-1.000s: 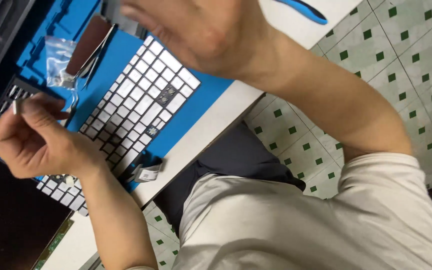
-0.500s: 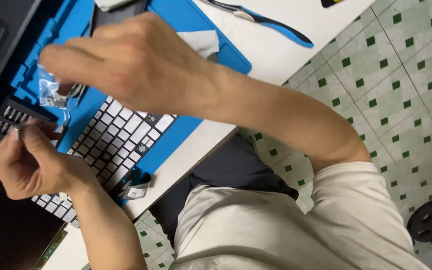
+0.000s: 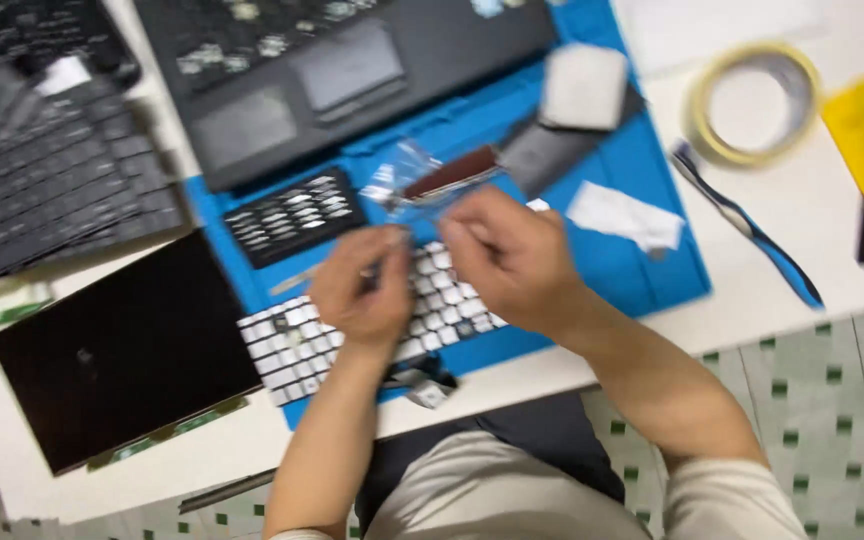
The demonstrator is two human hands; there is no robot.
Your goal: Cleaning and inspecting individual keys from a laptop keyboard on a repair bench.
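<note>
A white table (image 3: 802,260) holds everything. A big blue rubber mat (image 3: 642,265) lies in the middle of it. A round roll of yellow tape (image 3: 704,130) and a thin blue and black tool (image 3: 752,230) lie to one side. A flat black screen panel (image 3: 117,350) and a stack of black keyboards (image 3: 42,170) lie on the other side.

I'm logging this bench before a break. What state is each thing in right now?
Left hand: closed, pinching something small above the keyboard.
Right hand: closed, fingers at the clear bag.
Clear bag: crumpled, off the mat.
Keyboard: flat on the blue mat, keys up.
Laptop base: open, insides showing.
Screen panel: lying flat, dark.
Tape roll: lying flat.
Spare keyboards: stacked.
</note>
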